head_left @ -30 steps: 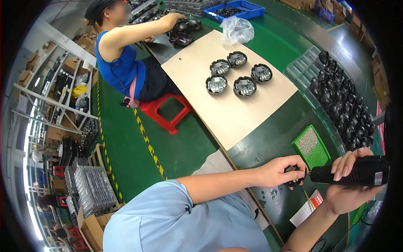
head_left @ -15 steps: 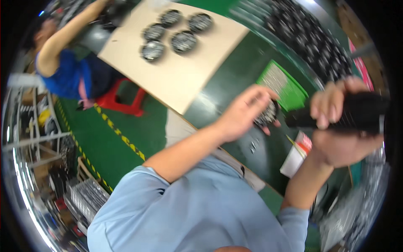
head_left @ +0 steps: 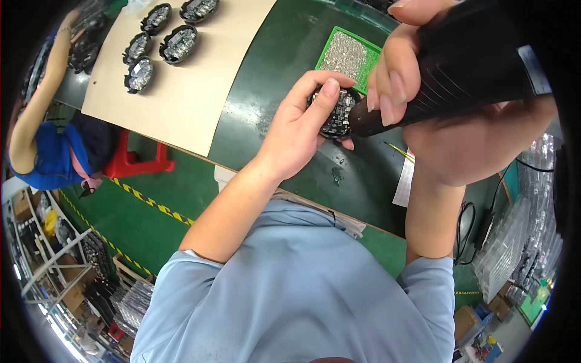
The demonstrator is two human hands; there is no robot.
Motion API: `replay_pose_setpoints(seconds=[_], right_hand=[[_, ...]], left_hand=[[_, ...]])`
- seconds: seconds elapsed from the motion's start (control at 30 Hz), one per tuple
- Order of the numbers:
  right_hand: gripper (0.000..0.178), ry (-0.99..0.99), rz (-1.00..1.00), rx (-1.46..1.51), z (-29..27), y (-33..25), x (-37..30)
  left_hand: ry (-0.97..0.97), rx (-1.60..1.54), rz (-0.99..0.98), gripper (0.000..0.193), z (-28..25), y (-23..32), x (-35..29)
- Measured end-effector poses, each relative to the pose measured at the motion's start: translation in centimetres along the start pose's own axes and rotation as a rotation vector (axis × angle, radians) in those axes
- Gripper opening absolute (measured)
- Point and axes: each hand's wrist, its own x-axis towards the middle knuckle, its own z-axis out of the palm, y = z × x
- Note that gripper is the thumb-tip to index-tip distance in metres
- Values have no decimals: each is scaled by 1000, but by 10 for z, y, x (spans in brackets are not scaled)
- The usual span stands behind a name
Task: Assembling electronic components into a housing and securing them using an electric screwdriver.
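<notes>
Black tool (head_left: 451,75) slants lengthwise, pointing to lower left.

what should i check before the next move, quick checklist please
1. Left hand holding the round black unit: ok, thumb and fingers are around it.
2. Right hand on the black handheld tool: ok, it is grasped around the body.
3. Tool tip seated on the unit: cannot tell, the nose is at the unit's edge but contact is unclear.
4. Green tray stocked: ok, small metal pieces cover much of it.
5. Other round units out of the way: ok, five sit on the beige sheet, apart from the hands.
6. Black cable connected to the tool: cannot tell.
</notes>
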Motion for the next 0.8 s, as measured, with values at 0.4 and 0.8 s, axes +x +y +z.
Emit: replay_pose_setpoints(seconds=[0.4, 0.8], right_hand=[[98, -51, 50, 28, -8, 3, 3], [93, -134, 97, 54, -2, 9, 9]], left_hand=[[-27, -24, -16, 35, -3, 2, 3], [12, -55, -22, 36, -1, 2, 4]])
